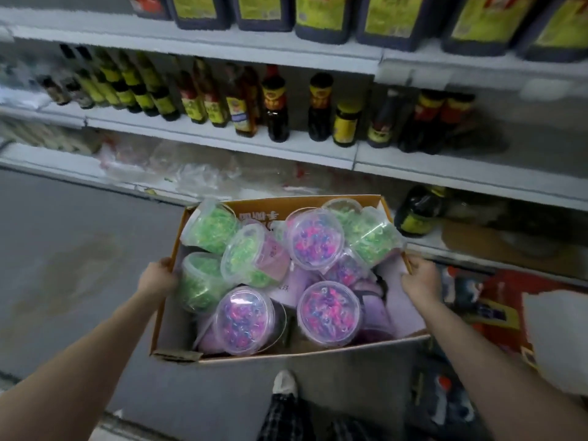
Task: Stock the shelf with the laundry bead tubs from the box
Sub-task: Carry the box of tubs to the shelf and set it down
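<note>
An open cardboard box (pixel 318 351) is held in front of me above the floor, close to the shelving. It is full of clear laundry bead tubs lying at all angles: several with green beads (pixel 199 281) on the left and far side, several with pink and purple beads (pixel 329 313) toward the near side. My left hand (pixel 159 278) grips the box's left wall. My right hand (pixel 420 280) grips its right wall. The low shelf (pixel 461 176) runs just beyond the box.
Dark sauce bottles (pixel 276 106) line the middle shelf, large jugs (pixel 321 17) the top one. Crumpled clear plastic (pixel 178 167) lies on the low shelf at left, one dark bottle (pixel 416 214) at right. Red cartons (pixel 496 307) sit on the floor at right. My foot (pixel 284 383) is below the box.
</note>
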